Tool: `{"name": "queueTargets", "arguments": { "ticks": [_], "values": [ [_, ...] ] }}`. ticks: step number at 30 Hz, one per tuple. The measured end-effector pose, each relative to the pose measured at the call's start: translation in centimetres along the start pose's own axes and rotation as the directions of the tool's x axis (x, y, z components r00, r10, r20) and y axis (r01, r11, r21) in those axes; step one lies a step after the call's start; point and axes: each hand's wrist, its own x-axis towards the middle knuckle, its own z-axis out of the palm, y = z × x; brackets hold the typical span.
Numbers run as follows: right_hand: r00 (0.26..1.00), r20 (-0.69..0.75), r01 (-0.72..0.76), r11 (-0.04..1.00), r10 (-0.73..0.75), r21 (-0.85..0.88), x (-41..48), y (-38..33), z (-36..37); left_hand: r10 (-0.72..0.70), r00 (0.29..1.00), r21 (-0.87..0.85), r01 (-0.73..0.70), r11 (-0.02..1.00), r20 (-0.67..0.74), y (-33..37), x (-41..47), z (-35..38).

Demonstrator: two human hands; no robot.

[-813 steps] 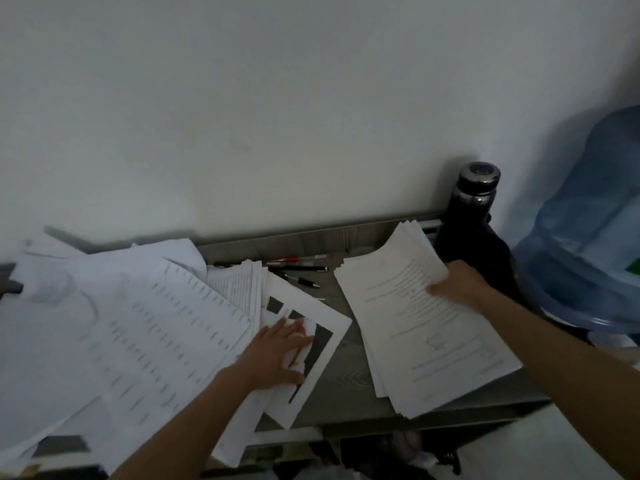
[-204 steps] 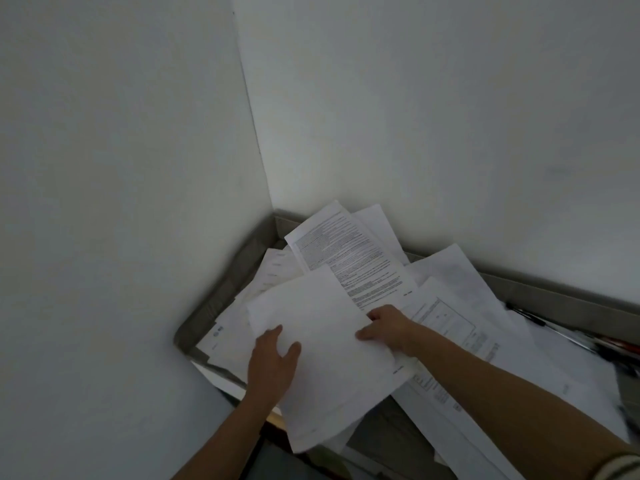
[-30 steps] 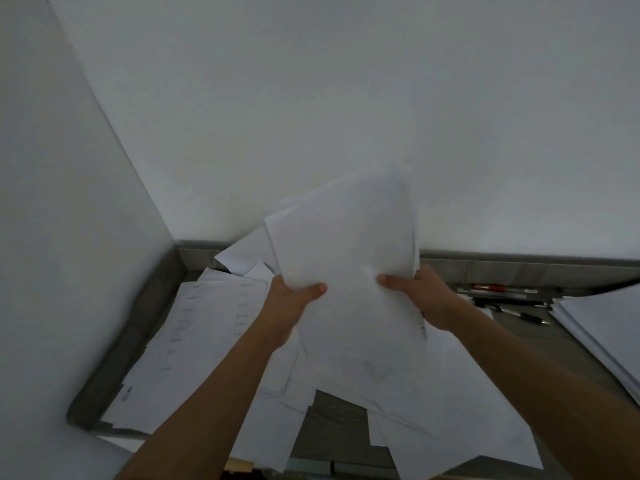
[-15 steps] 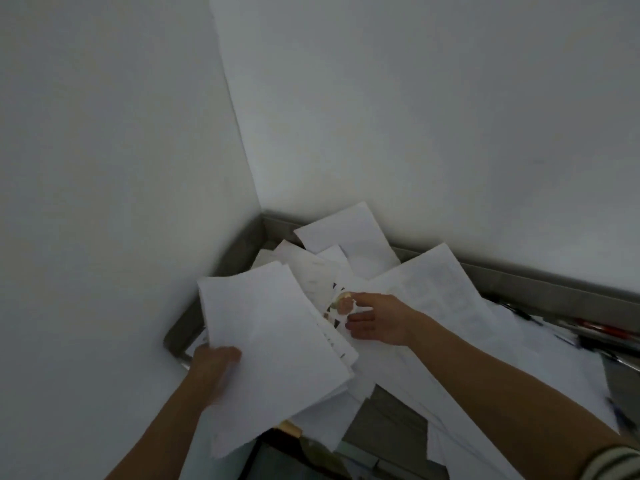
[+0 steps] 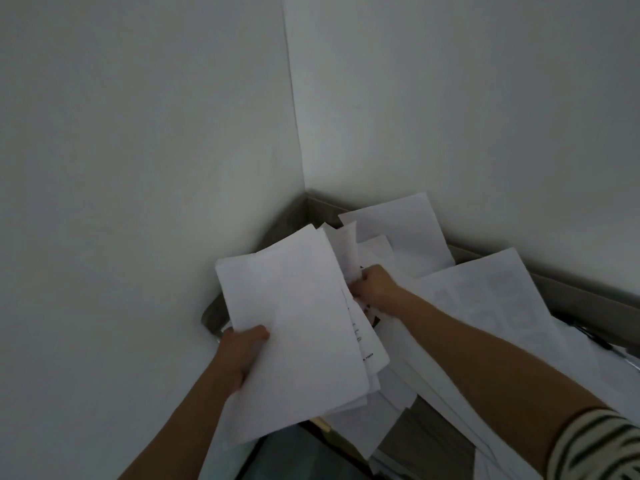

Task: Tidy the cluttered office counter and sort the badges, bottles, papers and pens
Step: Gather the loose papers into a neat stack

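The bench [image 5: 424, 429] stands in a corner between two white walls [image 5: 138, 168] and has a raised grey rim [image 5: 588, 301] along the back, so it holds the loose papers [image 5: 485, 299] like a shallow tray. They lie over each other at many angles and cover nearly all of its surface. One sheet [image 5: 401, 230] leans up against the back wall. The left hand [image 5: 244, 351] holds a stack of papers [image 5: 287, 327] lifted above the bench's left end, its grip closed on the lower left edge with the thumb on top. The stack is white and mostly blank on top, and some printed lines show at its right edge, where the lower sheets stick out unevenly. The right hand [image 5: 375, 289] is just beside the stack's right edge, its grip closed on a few bent sheets [image 5: 346, 251] that stand up from the fingers. A striped sleeve [image 5: 595, 448] covers the right upper arm. Only a small bare part of the bench shows near its front edge, and the left wall is very close to the stack.
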Motion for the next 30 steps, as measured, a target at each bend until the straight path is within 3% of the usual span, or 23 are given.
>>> {"name": "queueTargets", "arguments": {
  "ticks": [4,9,12,14,17,21,25,30],
  "values": [
    [0.989,0.102,0.141,0.863,-0.104,-0.485,1.0,-2.7,-5.6,0.011,1.0,-0.018,-0.01,1.0,0.015,0.7,0.6,-0.5],
    [0.99,0.041,0.134,0.818,-0.134,-0.559,3.0,-2.4,-6.3,-0.018,0.997,0.052,0.015,0.999,0.073,0.0,0.0,2.4],
    [0.982,-0.131,0.057,0.882,-0.133,-0.469,4.2,-0.3,-5.4,-0.009,1.0,0.086,0.009,0.996,0.001,-1.2,0.2,3.7],
    [0.98,-0.168,0.039,0.935,-0.104,-0.352,4.6,0.1,-5.5,0.02,0.999,0.072,-0.018,0.997,-0.025,-1.4,0.3,4.0],
    [0.994,-0.102,0.025,0.972,-0.05,-0.234,4.1,-0.2,-5.9,0.039,0.998,0.058,-0.036,0.998,-0.05,-1.4,0.1,4.1],
    [0.996,0.063,0.088,0.937,-0.071,-0.339,2.9,-0.7,-5.3,0.044,0.994,0.047,-0.039,0.998,-0.095,-1.2,0.3,4.4],
    [0.973,-0.027,0.216,0.948,-0.229,-0.235,1.7,-0.9,-5.3,0.041,0.994,0.007,-0.041,0.999,-0.099,-0.7,-0.2,4.5],
    [0.882,-0.213,0.399,0.907,-0.419,-0.133,-1.1,-3.1,-8.6,0.047,0.994,-0.009,-0.048,0.999,-0.095,-0.5,-0.7,4.4]
  ]
}}
